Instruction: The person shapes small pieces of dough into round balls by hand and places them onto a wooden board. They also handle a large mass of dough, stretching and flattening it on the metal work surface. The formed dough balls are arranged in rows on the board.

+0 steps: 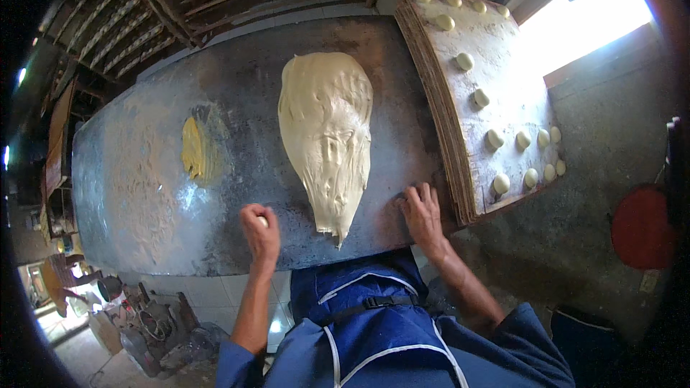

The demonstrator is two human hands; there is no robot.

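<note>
A large, pale, sticky mass of dough (327, 129) lies on the dark worktop (244, 65), its torn narrow end toward me. Left of that end, my left hand (260, 226) is closed on a small pale dough piece, which shows between the fingers. My right hand (424, 215) rests on the worktop at the other side, fingers slightly curled and apart; whatever is under the palm is hidden. A yellow greasy smear (194, 145) and dusty flour (144, 194) cover parts of the left half.
Stacked wooden boards (503, 65) at the right carry several dough balls (494, 138). Wooden racks (122, 11) with small items stand behind. A red round object (640, 223) is at the far right, clutter (154, 320) at lower left, a bright opening (582, 7) upper right.
</note>
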